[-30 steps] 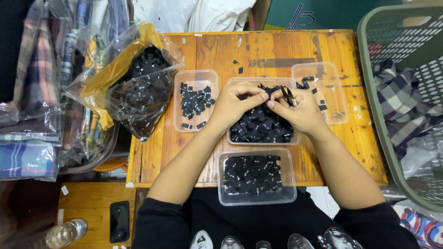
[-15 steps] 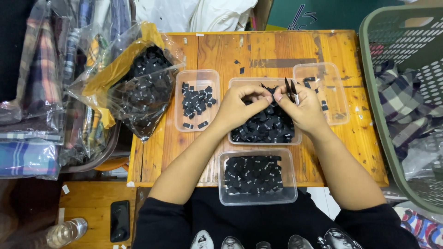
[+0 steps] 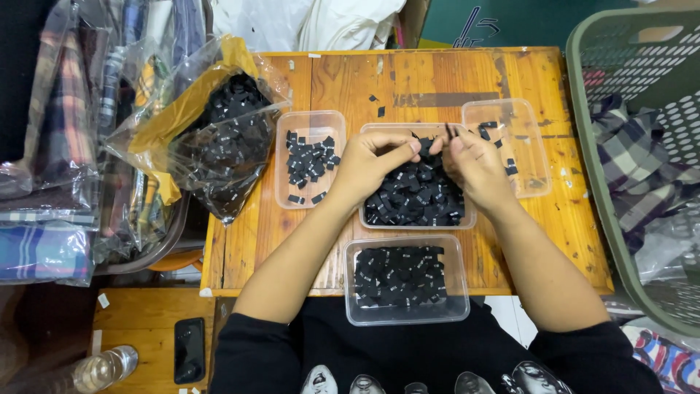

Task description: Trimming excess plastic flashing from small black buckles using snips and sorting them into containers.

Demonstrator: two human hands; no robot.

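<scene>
Left hand [image 3: 368,166] and right hand [image 3: 475,166] meet over the middle tub [image 3: 417,220], fingertips nearly touching at its 12 o'clock edge. Left hand: fingers drawn together, thumb and forefinger pinched on a small black piece [image 3: 425,146]. Right hand: fingers curled, closed on thin black pieces [image 3: 450,133] that stick up above its knuckles; how many it holds, I cannot tell. Both forearms run in from 6 o'clock, bare below black sleeves.

Middle tub: clear plastic, heaped with black pieces, sitting at the centre of the wooden counter [image 3: 408,76]. Left tub [image 3: 310,157], at 9 o'clock of the middle tub and just beside it: clear, partly filled with loose black pieces. Right tub [image 3: 510,149], at 3 o'clock, partly behind the right hand: clear, only a few pieces in it. Near tub [image 3: 405,277], at 6 o'clock: clear, filled with black pieces, overhanging the counter's near edge.

A few stray black pieces lie on the bare counter at 12 o'clock of the tubs. Clear bag [image 3: 215,142] at 9 o'clock, on the counter's left edge: open, stuffed with black pieces, yellow lining showing.

Green basket [image 3: 620,146] at 3 o'clock, off the counter, holding plaid cloth. Bagged plaid fabric [image 3: 51,146] stacked at far 9 o'clock. Phone [image 3: 189,349] and bottle [image 3: 98,370] on the floor at 7 o'clock.
</scene>
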